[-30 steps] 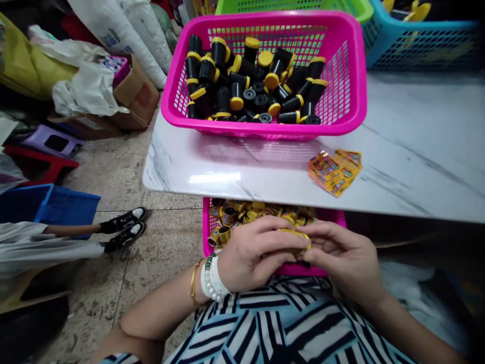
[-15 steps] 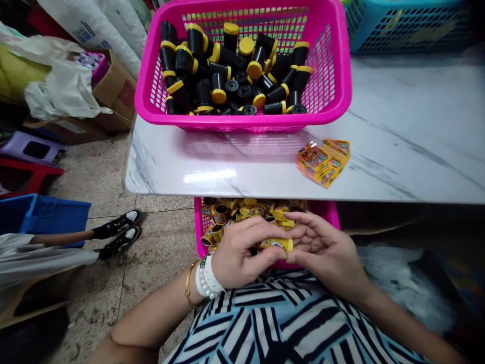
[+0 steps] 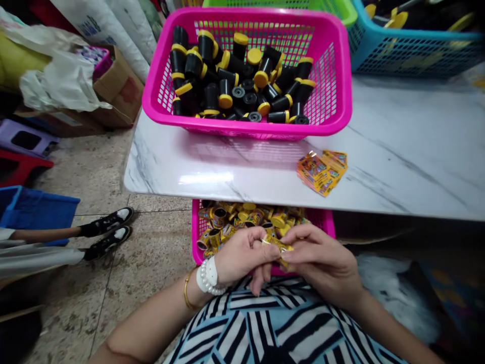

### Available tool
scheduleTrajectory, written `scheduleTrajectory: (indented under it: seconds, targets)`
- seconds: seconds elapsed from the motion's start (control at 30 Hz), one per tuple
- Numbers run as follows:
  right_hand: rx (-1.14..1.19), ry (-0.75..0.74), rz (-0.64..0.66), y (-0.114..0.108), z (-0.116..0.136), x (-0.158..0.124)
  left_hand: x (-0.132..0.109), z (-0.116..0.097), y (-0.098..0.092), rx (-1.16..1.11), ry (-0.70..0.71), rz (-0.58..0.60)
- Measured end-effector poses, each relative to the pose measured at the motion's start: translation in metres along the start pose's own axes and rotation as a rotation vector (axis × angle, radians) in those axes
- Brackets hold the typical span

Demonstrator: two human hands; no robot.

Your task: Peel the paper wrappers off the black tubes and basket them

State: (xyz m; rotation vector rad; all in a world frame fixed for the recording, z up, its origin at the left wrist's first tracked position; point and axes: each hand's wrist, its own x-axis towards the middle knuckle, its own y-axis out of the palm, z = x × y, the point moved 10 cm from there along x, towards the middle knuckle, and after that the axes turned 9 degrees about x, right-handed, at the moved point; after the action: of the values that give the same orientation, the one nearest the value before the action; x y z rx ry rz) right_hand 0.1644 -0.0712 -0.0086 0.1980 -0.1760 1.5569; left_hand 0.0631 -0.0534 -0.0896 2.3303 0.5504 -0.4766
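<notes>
Between both hands, over the lower basket, is a small canister (image 3: 276,243) with a printed yellow label. My left hand (image 3: 242,257) is closed round its left end, thumb on top. The fingers of my right hand (image 3: 322,257) pinch its right end. My fingers cover part of it. Under and beyond my hands, the lower pink basket (image 3: 195,227) holds many similar yellow-labelled canisters (image 3: 220,217), some showing dark open ends.
On the marble-patterned table (image 3: 397,151) stands a pink basket (image 3: 242,129) of black canisters with yellow caps (image 3: 225,101). A loose pile of yellow labels (image 3: 323,171) lies near the edge. Blue basket (image 3: 413,53) behind right; another person's shoes (image 3: 109,227) at left.
The canister has turned and tilted between my hands. My left fingers have curled in under it, and my right fingers have closed onto its end. The view has shifted slightly.
</notes>
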Motion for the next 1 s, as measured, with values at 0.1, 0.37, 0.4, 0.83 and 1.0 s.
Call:
scheduleTrajectory:
  seconds: [0.1, 0.37, 0.4, 0.83, 1.0]
  targets:
    - [-0.042, -0.062, 0.038, 0.001, 0.013, -0.001, 0.003, -0.001, 0.007, -0.028, 0.010, 0.057]
    - [-0.976, -0.271, -0.087, -0.053, 0.000, -0.031, -0.017, -0.035, -0.032, 0.548, 0.192, -0.372]
    - [-1.017, -0.286, -0.060, -0.055, -0.005, -0.033, -0.020, -0.039, -0.034, 0.625, 0.223, -0.402]
    - [-1.288, -0.353, -0.312, -0.089, 0.032, 0.076, -0.021, -0.104, -0.010, 0.794, 0.528, -0.496]
    - [-1.160, -0.393, -0.243, -0.082, 0.028, 0.097, -0.006, -0.108, -0.029, 0.543, 0.405, -0.542]
